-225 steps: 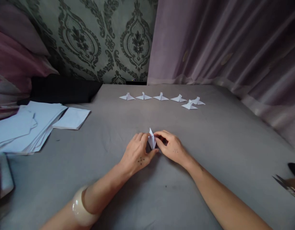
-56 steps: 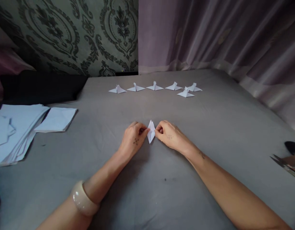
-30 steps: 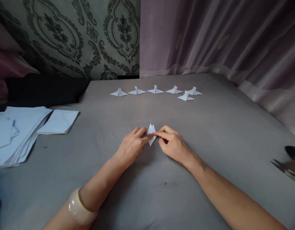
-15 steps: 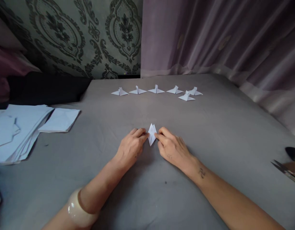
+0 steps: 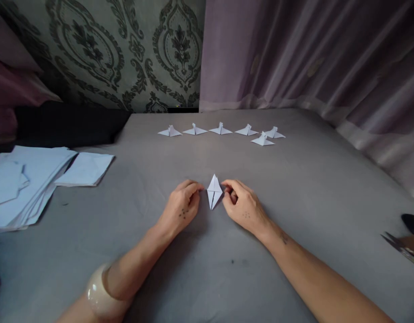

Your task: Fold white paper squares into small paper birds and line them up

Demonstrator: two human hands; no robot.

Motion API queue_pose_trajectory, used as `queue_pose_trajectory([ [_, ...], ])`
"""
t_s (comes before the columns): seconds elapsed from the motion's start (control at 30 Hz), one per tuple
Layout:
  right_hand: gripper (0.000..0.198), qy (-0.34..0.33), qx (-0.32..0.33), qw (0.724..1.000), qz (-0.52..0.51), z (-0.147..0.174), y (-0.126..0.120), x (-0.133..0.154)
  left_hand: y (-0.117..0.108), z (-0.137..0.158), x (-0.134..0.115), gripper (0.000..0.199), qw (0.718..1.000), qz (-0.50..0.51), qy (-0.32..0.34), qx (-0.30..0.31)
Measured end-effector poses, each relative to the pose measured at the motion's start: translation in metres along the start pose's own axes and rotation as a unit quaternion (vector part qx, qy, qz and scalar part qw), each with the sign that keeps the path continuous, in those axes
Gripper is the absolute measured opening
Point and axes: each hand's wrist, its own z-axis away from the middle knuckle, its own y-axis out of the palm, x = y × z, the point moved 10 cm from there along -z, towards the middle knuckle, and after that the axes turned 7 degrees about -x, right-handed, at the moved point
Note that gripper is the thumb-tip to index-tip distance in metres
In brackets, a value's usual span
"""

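Sheets of white paper (image 5: 41, 179), too overlapped to count, lie in one loose pile on the grey-covered table (image 5: 59, 251) at far left. One smaller squarish paper stack (image 5: 87, 169) lies at the pile's right edge, with black cloth (image 5: 72, 125) behind. One cream bangle (image 5: 104, 294) circles the left arm; the left hand (image 5: 182, 204) is loosely curled, gripping nothing, fingertips just beside the folded paper diamond (image 5: 214, 193). That single diamond sits between both hands. Beyond it stand six origami birds (image 5: 220, 129): five in a row, one in front near the right end. The right hand (image 5: 244, 206) is half-curled, thumb and forefinger parted, holding nothing; whether it touches the diamond I cannot tell. Scissors (image 5: 400, 247) lie at far right.
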Motion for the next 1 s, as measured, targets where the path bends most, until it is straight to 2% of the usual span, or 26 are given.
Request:
queue_pose_trajectory([
  [0.1,0.026,0.010,0.017,1.000,-0.004,0.001,0.002,0.002,0.002,0.000,-0.003,0.028,1.000,0.005,0.006,0.007],
  [0.3,0.012,0.028,0.038,0.999,-0.018,0.002,0.008,-0.002,0.006,0.000,-0.005,0.025,0.999,0.031,0.002,0.025],
  [0.47,0.016,0.036,0.032,0.988,-0.144,-0.001,0.010,-0.005,0.007,0.000,-0.003,0.018,0.993,0.099,-0.056,0.036],
  [0.57,0.011,0.061,0.048,0.964,-0.253,-0.002,0.014,-0.005,0.006,0.000,0.003,0.025,0.973,0.197,-0.119,0.015],
  [0.67,0.008,0.119,0.052,0.929,-0.347,-0.003,0.018,-0.010,0.005,-0.001,0.007,0.038,0.937,0.310,-0.162,-0.009],
  [0.77,0.008,0.148,0.050,0.907,-0.391,-0.005,0.018,-0.010,0.005,-0.001,0.008,0.037,0.912,0.366,-0.184,-0.016],
  [0.87,0.007,0.139,0.043,0.909,-0.390,-0.006,0.014,-0.008,0.006,0.001,0.006,0.030,0.901,0.385,-0.199,-0.009],
  [1.0,0.006,0.053,0.001,0.934,-0.353,-0.009,0.000,0.004,0.011,0.004,0.006,0.027,0.880,0.423,-0.217,-0.003],
])
